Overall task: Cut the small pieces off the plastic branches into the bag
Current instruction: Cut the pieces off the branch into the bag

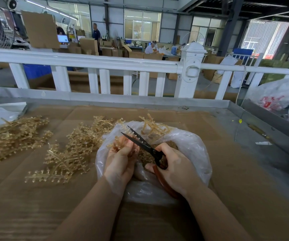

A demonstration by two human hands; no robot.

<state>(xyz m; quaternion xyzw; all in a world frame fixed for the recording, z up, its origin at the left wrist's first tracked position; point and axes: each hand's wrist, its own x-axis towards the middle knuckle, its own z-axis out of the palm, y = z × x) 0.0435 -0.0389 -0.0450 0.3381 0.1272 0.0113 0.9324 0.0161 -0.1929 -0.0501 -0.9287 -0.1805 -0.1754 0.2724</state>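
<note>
Plastic branches (67, 153), pale amber and studded with small knobs, lie in loose heaps on the cardboard-covered table (227, 171), left of centre in the frame, with a further pile (9, 140) at the far left. Just right of them, at centre, sits a clear plastic bag (192, 148) with its mouth open upward; cut pieces and more stems show inside it and at its far rim. The left hand (121, 157) is over the bag's left side, its fingers curled round a single branch piece (123, 141) held above the opening. The right hand (173, 167) grips the red-brown handles of a pair of scissors (140, 141), whose dark blades stand parted and point up and left, close against the held piece. A white railing (91, 63) crosses the upper part of the frame behind the table's metal edge. Another clear bag (277, 96) with red print lies at the right edge.
</note>
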